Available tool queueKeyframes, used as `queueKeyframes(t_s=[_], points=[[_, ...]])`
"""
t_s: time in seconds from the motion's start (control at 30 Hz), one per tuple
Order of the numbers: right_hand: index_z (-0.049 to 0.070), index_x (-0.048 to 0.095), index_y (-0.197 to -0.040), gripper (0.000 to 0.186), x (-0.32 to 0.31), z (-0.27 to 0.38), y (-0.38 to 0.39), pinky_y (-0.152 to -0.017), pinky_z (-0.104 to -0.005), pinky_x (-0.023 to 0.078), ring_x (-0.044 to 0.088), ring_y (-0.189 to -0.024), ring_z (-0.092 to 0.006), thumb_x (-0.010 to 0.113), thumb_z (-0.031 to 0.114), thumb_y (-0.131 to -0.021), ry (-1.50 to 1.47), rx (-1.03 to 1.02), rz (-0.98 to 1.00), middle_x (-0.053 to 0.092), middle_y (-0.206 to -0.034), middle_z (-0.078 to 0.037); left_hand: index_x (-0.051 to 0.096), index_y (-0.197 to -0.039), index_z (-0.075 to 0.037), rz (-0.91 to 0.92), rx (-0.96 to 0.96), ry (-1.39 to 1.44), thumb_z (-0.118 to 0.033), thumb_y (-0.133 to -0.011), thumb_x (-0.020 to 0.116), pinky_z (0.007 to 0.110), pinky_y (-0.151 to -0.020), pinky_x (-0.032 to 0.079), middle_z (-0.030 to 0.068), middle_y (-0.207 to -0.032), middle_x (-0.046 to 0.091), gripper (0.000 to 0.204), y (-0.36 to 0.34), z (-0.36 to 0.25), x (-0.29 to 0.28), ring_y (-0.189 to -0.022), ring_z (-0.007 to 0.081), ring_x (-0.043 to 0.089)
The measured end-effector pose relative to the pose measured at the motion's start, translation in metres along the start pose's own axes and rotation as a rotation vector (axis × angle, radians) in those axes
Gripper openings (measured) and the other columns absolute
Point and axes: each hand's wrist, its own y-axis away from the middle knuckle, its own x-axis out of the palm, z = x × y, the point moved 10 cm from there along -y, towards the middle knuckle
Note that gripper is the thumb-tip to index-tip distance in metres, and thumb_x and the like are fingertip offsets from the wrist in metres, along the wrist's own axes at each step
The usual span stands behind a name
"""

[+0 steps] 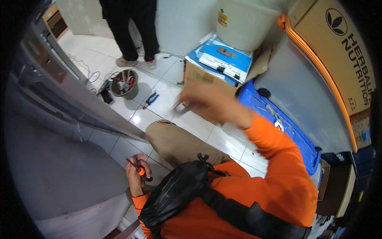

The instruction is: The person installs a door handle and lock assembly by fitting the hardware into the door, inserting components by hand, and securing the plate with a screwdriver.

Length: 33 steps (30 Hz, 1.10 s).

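My left hand is low on the left, beside the grey appliance. Its fingers are closed round what looks like a screwdriver, with an orange and black handle and a thin dark shaft. My right hand is raised over the floor, above and right of my bent knee. Motion smears its fingers. A greyish piece shows at their tips, too blurred to name or to tell how it is held. Pliers with blue handles lie on the white tiles, left of my right hand.
A bucket of hand tools stands near another person's legs. A grey metal appliance fills the left. On the right, small metal parts lie on a blue lid. Behind, a white bin and folders top a cardboard box.
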Motion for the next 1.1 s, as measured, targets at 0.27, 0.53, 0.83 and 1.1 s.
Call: queueKeyframes(t_s=[0.27,0.53,0.83,1.1], points=[[0.008,0.063,-0.109,0.025,0.131,0.144,-0.107,-0.084,-0.039,0.053,0.063,-0.1,-0.0293,0.069,0.006,-0.085,-0.231,-0.53,0.249,0.064,-0.101,-0.007,0.058,-0.105,-0.001,-0.116,0.177,-0.124,-0.052,-0.104,0.054,0.029,-0.041,0.047,0.0107,-0.059,0.06,0.051,0.027,-0.117,-0.006,-0.04,0.0189,0.056],[0.003,0.032,-0.154,0.075,0.145,0.143,-0.128,-0.112,-0.0447,0.041,0.052,-0.136,-0.0285,0.071,0.015,-0.091,-1.112,-0.289,0.056,0.048,-0.151,-0.017,0.051,-0.141,0.002,-0.515,0.788,0.018,-0.037,-0.107,0.055,0.024,-0.044,0.05,0.0168,-0.117,0.073,0.051,0.065,-0.248,0.0,-0.051,0.0104,0.06],[0.002,0.019,-0.16,0.099,0.188,0.149,-0.12,-0.108,-0.0362,0.043,0.046,-0.136,-0.0269,0.079,0.007,-0.082,-1.153,-0.281,0.219,0.046,-0.145,-0.015,0.052,-0.141,0.0,-0.417,0.881,-0.132,-0.032,-0.106,0.058,0.025,-0.066,0.055,0.0136,-0.12,0.071,0.048,0.036,-0.295,0.047,-0.074,0.0116,0.066],[0.005,0.067,-0.113,0.036,0.172,0.059,-0.063,-0.068,-0.0325,0.05,0.059,-0.073,-0.0223,0.075,-0.001,-0.079,-0.558,-0.291,-0.267,0.06,-0.088,-0.009,0.057,-0.133,0.003,-0.417,0.928,-0.265,-0.029,-0.11,0.047,0.029,-0.084,0.059,0.0161,-0.12,0.07,0.04,-0.001,-0.448,-0.014,-0.094,0.0165,0.068]])
